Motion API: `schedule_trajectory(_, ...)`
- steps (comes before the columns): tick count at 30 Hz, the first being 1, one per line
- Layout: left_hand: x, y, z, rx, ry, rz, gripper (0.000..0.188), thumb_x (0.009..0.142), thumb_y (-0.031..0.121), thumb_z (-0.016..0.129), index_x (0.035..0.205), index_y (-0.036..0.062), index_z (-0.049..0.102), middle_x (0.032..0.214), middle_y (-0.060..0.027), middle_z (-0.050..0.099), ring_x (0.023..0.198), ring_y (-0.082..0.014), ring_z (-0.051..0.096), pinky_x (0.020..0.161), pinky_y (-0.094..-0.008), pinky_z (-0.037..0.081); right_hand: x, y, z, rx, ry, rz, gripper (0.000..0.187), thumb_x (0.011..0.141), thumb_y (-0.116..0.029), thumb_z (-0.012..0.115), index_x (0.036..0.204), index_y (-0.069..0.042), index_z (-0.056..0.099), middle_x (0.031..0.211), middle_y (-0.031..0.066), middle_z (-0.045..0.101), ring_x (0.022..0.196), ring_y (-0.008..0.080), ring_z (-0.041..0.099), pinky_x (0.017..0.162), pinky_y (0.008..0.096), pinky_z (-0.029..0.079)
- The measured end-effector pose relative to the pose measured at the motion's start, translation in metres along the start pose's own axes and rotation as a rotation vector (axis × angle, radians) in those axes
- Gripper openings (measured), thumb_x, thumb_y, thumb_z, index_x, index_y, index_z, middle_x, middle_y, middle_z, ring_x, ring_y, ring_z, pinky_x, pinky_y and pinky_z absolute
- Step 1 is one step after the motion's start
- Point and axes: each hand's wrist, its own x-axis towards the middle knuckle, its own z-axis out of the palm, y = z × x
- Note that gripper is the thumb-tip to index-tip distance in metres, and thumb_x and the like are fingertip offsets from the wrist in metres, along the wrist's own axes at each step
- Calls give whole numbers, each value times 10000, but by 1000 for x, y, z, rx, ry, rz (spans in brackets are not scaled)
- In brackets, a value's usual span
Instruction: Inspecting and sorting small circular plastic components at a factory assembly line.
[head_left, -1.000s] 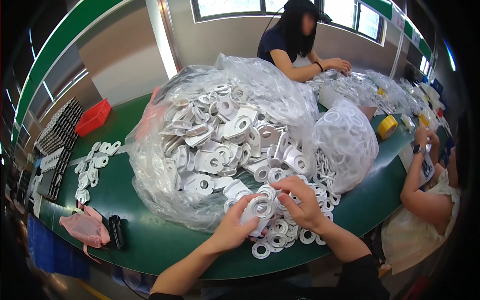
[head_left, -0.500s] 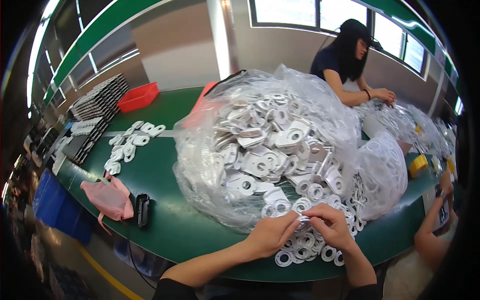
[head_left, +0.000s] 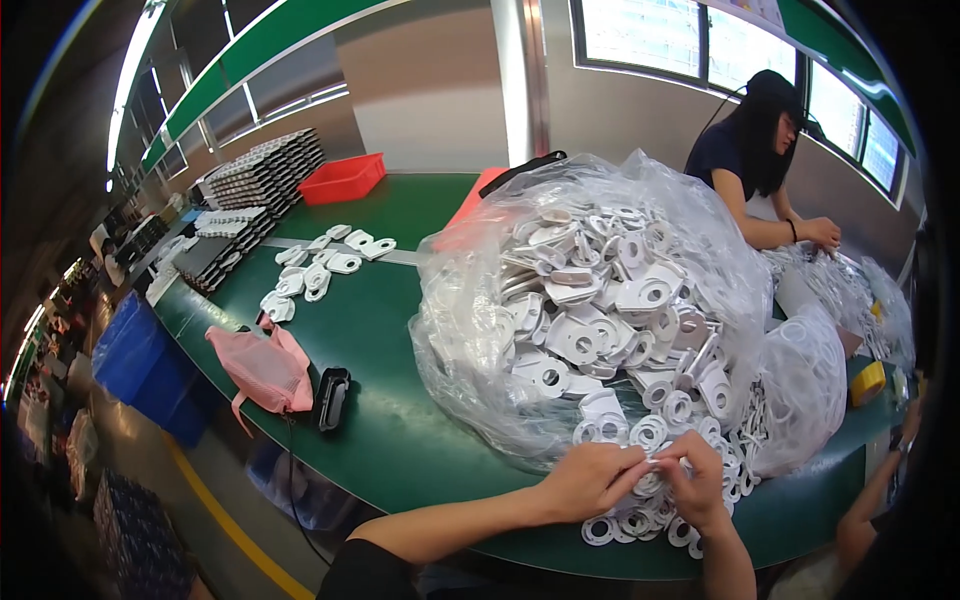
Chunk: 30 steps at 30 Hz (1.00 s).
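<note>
Close above a heap of white plastic rings (head_left: 640, 522) at the table's front, my left hand (head_left: 588, 482) and my right hand (head_left: 698, 484) meet with fingertips pinched together. Between them sits a small white ring part (head_left: 652, 462), seen nearly edge-on and mostly covered by the fingers. Just beyond my hands, a large clear plastic bag (head_left: 465, 345) lies open. White flat plates with a round hole (head_left: 583, 343) fill it and spill toward the rings.
Several white plates (head_left: 316, 280) lie at left, near a red bin (head_left: 343, 180) and stacked trays (head_left: 262, 175). A pink pouch (head_left: 262, 368) and black case (head_left: 332, 398) are at the near-left edge. A bag of rings (head_left: 800, 395), yellow tape (head_left: 867, 384) and a co-worker (head_left: 752, 165) are at right.
The view has swung left, so the whole scene sits further right and lower. Both hands stay pinched together; the ring part between them now shows more edge-on.
</note>
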Motion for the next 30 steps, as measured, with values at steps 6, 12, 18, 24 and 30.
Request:
schedule_trajectory(6, -8, 3, 18, -763, 103, -52, 260, 895, 131, 527, 1107, 27, 418, 834, -116, 567, 750, -223, 592, 703, -328, 465, -4, 1, 4, 471, 166, 184, 285, 899, -227, 578, 1004, 38, 569, 826, 49, 615, 759, 101, 564, 699, 222, 441)
schedule_trajectory(12, -10, 5, 11, -610, -86, -51, 278, 906, 216, 508, 1081, 13, 432, 797, -129, 560, 751, -208, 577, 705, -345, 453, -3, -1, 0, 272, 129, 102, 207, 880, -168, 583, 910, 22, 661, 713, 40, 595, 627, 102, 513, 564, 224, 377)
schedule_trajectory(18, -6, -6, 14, -472, -42, -51, 242, 910, 207, 454, 1047, 15, 507, 737, -144, 539, 661, -261, 535, 623, -346, 414, 4, -13, 3, 140, 35, 21, 134, 780, -16, 612, 897, 0, 675, 657, 62, 573, 570, 147, 502, 516, 249, 358)
schedule_trajectory(24, -4, -3, 9, -87, 10, 20, 204, 881, 197, 486, 982, 22, 516, 719, -159, 528, 660, -316, 520, 601, -373, 405, 0, -12, 0, 92, -17, 82, 146, 761, 12, 606, 895, 4, 666, 662, 62, 568, 569, 139, 506, 513, 240, 364)
schedule_trajectory(30, -2, -2, 6, -454, -101, -53, 206, 892, 218, 495, 919, 19, 537, 701, -153, 520, 664, -322, 526, 596, -382, 406, 1, -14, -3, 158, -62, 104, 98, 782, 3, 595, 864, 19, 644, 666, 59, 586, 565, 120, 517, 510, 231, 369)
